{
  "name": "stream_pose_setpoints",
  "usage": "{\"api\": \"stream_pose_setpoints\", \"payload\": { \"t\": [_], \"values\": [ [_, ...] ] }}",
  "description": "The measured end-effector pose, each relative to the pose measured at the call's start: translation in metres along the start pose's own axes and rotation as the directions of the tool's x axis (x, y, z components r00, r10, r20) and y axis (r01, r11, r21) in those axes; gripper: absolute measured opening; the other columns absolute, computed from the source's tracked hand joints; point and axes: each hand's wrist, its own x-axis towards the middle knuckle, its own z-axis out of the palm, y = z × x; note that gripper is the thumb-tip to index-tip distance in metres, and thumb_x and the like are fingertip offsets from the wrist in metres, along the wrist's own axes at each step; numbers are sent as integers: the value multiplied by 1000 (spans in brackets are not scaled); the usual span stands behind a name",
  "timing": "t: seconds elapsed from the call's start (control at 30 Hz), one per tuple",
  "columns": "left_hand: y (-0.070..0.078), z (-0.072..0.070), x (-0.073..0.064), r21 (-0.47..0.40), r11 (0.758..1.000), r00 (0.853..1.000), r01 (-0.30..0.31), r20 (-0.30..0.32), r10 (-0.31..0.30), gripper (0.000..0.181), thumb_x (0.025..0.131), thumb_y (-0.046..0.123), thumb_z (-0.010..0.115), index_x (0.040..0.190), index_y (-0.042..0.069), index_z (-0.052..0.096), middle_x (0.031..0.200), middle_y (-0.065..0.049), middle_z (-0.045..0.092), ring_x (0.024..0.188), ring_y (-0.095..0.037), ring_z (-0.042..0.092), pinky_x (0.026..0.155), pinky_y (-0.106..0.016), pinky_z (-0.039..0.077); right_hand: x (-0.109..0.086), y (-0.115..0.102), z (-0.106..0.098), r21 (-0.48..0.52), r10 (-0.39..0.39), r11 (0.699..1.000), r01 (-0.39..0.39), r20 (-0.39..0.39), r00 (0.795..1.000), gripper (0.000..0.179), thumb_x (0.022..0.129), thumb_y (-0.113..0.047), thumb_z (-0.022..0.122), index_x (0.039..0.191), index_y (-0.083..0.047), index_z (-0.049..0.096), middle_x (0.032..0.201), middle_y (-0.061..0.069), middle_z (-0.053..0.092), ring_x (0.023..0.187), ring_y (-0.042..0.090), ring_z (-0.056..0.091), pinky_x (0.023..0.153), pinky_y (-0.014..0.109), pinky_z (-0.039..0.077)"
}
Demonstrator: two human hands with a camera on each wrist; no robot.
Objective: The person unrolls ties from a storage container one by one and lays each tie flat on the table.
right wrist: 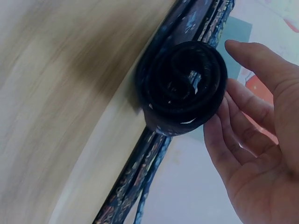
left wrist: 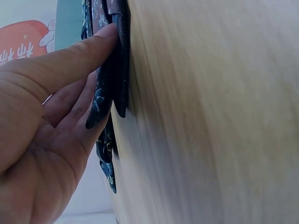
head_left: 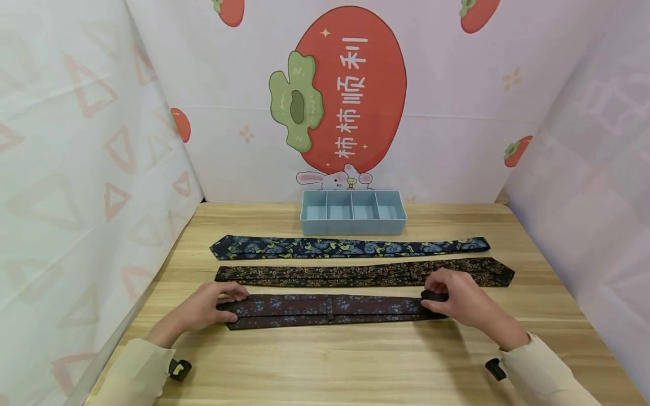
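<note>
A dark brown necktie (head_left: 299,310) with small blue flowers lies nearest the person, its narrow loop strip showing near the middle. At its left end, the left hand (head_left: 210,307) pinches the fabric, thumb on the near side and fingers on the far side; the left wrist view shows the thumb (left wrist: 70,58) over the folded end. The tie's other end is wound into a roll (right wrist: 182,88), seen as a spiral from the side. Around this roll the right hand (head_left: 459,299) curves its thumb and fingers, with fingertips at the roll's edge.
Beyond lie a black necktie (head_left: 315,276) with a tan pattern and a navy necktie (head_left: 350,248) with blue and yellow figures, both flat across the wooden table (head_left: 335,366). A light blue four-part box (head_left: 352,226) stands at the back, before a printed cloth wall (head_left: 447,158).
</note>
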Motion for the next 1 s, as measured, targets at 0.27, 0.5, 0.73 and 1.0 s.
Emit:
{"api": "stream_pose_setpoints", "payload": {
  "t": [0.27,0.5,0.73,1.0],
  "values": [
    [-4,-6,-4,6,1000,1000,6,4,-6,46,84,17,89,127,15,72,123,-1,76,109,-21,72,96,-40,62,-13,13,-6,-33,38,999,-39,-38,999,23,79,-16,93,93,-14,74,87,-8,68,77,4,61,66,28,58],
    [-7,-9,-8,17,1000,1000,18,1,-18,46,84,17,90,126,16,72,123,-1,76,108,-19,72,95,-39,62,-22,26,-12,-57,52,997,-55,-43,998,20,80,-14,90,93,-13,74,86,-8,69,77,8,65,67,29,59],
    [-5,-10,-9,7,999,999,32,3,-32,46,83,16,90,126,15,72,123,-1,75,108,-19,72,94,-36,62,-16,14,-17,-43,51,998,-52,-32,998,21,83,-18,90,98,-13,76,92,-6,71,82,11,66,71,34,61],
    [-6,-11,-11,12,999,999,36,-5,-35,46,83,15,90,125,15,72,123,-1,75,108,-19,72,95,-37,62,-6,2,-1,-40,-25,999,24,-13,1000,25,81,-14,92,98,-11,75,90,-5,68,80,9,64,68,28,58]
  ]
}}
